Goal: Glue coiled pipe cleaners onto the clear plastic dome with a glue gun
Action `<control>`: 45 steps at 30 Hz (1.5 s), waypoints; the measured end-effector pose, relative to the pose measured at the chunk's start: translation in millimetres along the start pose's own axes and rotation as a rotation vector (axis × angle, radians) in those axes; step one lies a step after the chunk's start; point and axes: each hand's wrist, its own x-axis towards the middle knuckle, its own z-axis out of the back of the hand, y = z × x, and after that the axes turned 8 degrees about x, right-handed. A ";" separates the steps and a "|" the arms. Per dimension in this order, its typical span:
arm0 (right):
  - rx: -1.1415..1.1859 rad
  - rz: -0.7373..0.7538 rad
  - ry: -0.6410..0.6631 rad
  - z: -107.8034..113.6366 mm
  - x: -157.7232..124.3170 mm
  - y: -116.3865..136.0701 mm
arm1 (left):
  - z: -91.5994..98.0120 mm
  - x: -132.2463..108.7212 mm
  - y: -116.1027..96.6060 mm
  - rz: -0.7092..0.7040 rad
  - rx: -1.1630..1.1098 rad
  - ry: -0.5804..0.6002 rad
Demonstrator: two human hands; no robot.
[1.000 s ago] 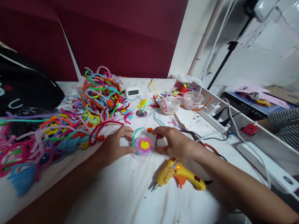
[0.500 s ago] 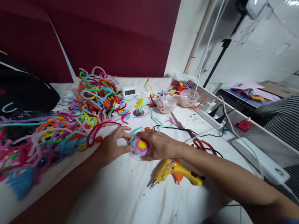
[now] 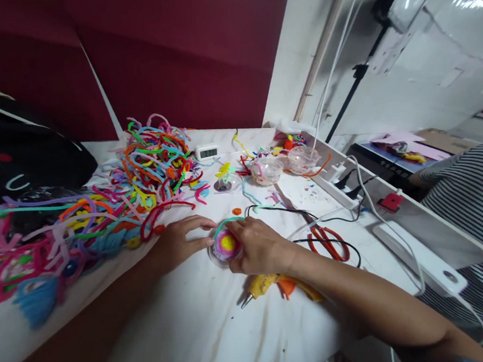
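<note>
A clear plastic dome [image 3: 225, 246] holding a pink, purple and yellow pipe-cleaner coil sits on the white table [image 3: 205, 329]. A teal pipe cleaner [image 3: 227, 223] curves over its far edge. My left hand [image 3: 178, 242] steadies the dome from the left, fingers pressed to its side. My right hand [image 3: 257, 245] wraps round its right side and touches the teal piece. A yellow glue gun [image 3: 263, 285] lies just under my right wrist, partly hidden.
A big heap of coloured pipe cleaners [image 3: 97, 207] fills the left. Small clock [image 3: 207, 151], two clear bowls [image 3: 285, 165], red-handled scissors [image 3: 328, 244], black cables and a power strip [image 3: 339, 188] lie to the right. A person in a striped top [image 3: 481, 207] is at the far right.
My right hand moved left from the table onto the dome's right side and now covers part of it. The teal pipe cleaner has been bent closer over the dome.
</note>
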 end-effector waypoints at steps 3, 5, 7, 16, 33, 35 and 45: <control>-0.053 -0.014 -0.023 -0.7 -0.2 1.8 | 0.2 -1.1 0.2 -0.079 0.014 0.001; -0.067 -0.033 -0.053 -4.8 -0.1 3.0 | 0.0 -2.3 -0.8 -0.091 0.021 -0.001; -0.074 -0.054 -0.086 -9.8 0.0 4.3 | 0.0 -3.4 -3.1 -0.087 0.029 -0.006; 0.005 -0.093 -0.212 9.6 -21.5 -5.4 | 4.6 -11.9 -23.6 0.003 0.140 -0.014; 0.292 -0.273 -0.047 -6.9 -130.3 -56.1 | -32.5 -20.0 -55.0 0.132 0.611 -0.047; 0.316 -0.280 -0.040 -7.2 -127.5 -56.6 | -32.9 -19.1 -56.5 0.129 0.611 -0.043; 0.756 -0.244 -0.067 -5.8 -135.3 -75.1 | -34.9 -17.3 -53.2 0.076 0.564 -0.073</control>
